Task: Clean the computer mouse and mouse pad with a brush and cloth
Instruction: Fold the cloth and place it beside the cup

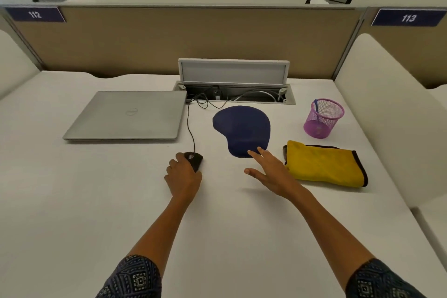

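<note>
Two patterned sleeves (pixel 135 278) are seen nearest the camera, at the bottom edge, with bare forearms stretched from them over the white desk (pixel 72 201). The dark blue mouse pad (pixel 242 129) is taken as the landmark. The black mouse (pixel 194 159) is placed on the desk to the left of the pad's near end, apart from it, and is gripped by the left hand (pixel 182 178), whose fingers are curled over its left side and back. A thin black cable (pixel 191 126) is run from the mouse away past the pad's left side toward an opened cable hatch (pixel 233 80) behind the pad. The right hand (pixel 271 174) is held open with fingers spread and nothing in it; its fingertips (pixel 252 153) are laid at the pad's near edge, though contact cannot be confirmed. A folded yellow cloth (pixel 324 164) with dark trim is laid to the right of the pad, just beside the right hand. A pink mesh cup (pixel 323 118) is stood right of the pad, beyond the cloth, with a blue-handled item (pixel 316 106) leaned inside it; whether this is the brush cannot be told. A closed silver laptop (pixel 128 116) is set well to the left of the pad.
</note>
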Action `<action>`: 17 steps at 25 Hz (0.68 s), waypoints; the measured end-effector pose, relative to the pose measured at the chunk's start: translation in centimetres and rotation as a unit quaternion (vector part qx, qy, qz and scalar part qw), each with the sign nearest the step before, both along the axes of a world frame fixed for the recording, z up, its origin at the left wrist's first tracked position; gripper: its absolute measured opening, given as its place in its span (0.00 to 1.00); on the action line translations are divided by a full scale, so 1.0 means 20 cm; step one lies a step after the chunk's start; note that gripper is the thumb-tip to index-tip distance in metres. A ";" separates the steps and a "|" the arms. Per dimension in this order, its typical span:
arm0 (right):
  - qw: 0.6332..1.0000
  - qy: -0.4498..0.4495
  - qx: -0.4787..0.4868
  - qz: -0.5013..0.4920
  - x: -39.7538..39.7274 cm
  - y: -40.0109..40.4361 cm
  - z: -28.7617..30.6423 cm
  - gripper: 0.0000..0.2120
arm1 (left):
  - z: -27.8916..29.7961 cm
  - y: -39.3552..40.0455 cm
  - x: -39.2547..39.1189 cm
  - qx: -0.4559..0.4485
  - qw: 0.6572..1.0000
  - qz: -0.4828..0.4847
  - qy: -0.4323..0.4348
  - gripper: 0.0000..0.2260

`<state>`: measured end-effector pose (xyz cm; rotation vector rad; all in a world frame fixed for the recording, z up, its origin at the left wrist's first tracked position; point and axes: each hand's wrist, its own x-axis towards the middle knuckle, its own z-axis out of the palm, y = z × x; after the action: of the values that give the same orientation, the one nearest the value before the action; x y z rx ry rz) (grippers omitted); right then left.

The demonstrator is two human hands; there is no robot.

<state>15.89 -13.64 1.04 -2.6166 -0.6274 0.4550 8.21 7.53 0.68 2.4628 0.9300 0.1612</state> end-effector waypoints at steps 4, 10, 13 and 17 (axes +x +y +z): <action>0.998 -0.013 -0.056 0.005 0.01 -0.04 -0.03 0.32 | 0.01 -0.02 0.09 -0.079 0.992 0.009 -0.103 0.34; 0.996 0.001 -0.092 0.014 -0.01 -0.05 -0.12 0.42 | 0.07 -0.14 0.48 -0.180 0.970 0.004 -0.161 0.40; 0.996 -0.029 -0.080 0.015 -0.01 -0.06 -0.17 0.48 | 0.07 -0.21 0.69 -0.188 0.970 0.004 -0.157 0.40; 0.989 -0.117 -0.084 -0.035 -0.06 -0.04 -0.26 0.34 | 0.00 -0.28 0.88 -0.178 0.976 -0.001 -0.129 0.41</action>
<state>14.72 -14.44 -4.18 -2.8694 -0.5906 0.1858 25.72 1.99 0.65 2.0556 0.7675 0.2814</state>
